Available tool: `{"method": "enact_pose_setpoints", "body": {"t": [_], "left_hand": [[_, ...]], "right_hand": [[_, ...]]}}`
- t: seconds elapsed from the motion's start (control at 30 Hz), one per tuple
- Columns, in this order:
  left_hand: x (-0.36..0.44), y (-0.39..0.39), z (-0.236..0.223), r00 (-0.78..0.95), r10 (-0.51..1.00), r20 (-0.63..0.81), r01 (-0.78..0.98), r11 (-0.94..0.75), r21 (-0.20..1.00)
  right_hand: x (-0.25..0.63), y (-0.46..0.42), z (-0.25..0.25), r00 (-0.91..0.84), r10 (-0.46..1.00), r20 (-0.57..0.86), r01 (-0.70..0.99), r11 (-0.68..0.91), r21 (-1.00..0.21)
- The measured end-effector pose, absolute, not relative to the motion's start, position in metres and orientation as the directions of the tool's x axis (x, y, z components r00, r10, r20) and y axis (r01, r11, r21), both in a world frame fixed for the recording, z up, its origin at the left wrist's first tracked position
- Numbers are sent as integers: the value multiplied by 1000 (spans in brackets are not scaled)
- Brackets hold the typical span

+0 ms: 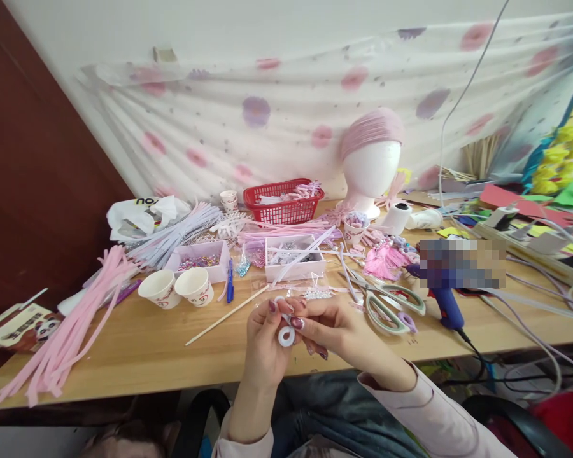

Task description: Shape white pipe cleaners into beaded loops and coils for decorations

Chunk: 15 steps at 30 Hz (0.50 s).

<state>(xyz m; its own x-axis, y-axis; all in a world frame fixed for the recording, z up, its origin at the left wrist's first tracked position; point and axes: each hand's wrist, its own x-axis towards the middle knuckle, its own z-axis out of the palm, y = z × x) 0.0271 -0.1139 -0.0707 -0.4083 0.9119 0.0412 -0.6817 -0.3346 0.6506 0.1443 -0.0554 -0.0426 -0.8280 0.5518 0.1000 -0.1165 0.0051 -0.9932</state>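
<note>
Small white ring (286, 336), fuzzy-looking, round with open centre hole, face toward camera. Pinched between left hand (267, 340) and right hand (332, 327) fingers, held in air just above near surface (148, 350) edge, not touching it.

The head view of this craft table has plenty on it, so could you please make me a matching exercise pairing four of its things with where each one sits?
Things:
1. white ring
2. red basket
3. scissors
4. pink pipe cleaners

Places:
A. at the back of the table, left of the foam head
B. spread across the table's left end
C. pinched between the fingers of the left hand and right hand
D. flat on the table, just right of the hands, left of the blue glue gun

Pairs: 1-C, 2-A, 3-D, 4-B
</note>
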Motion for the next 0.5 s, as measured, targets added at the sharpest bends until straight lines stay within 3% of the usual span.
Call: {"method": "enact_pose_setpoints", "body": {"t": [0.33, 0.5], "left_hand": [[32, -110, -73, -367, 921, 130, -649, -353, 674], [28, -111, -74, -287, 958, 24, -714, -231, 660]], "right_hand": [[144, -54, -44, -781, 623, 51, -145, -102, -984], [146, -54, -45, -750, 658, 66, -207, -139, -968]]}}
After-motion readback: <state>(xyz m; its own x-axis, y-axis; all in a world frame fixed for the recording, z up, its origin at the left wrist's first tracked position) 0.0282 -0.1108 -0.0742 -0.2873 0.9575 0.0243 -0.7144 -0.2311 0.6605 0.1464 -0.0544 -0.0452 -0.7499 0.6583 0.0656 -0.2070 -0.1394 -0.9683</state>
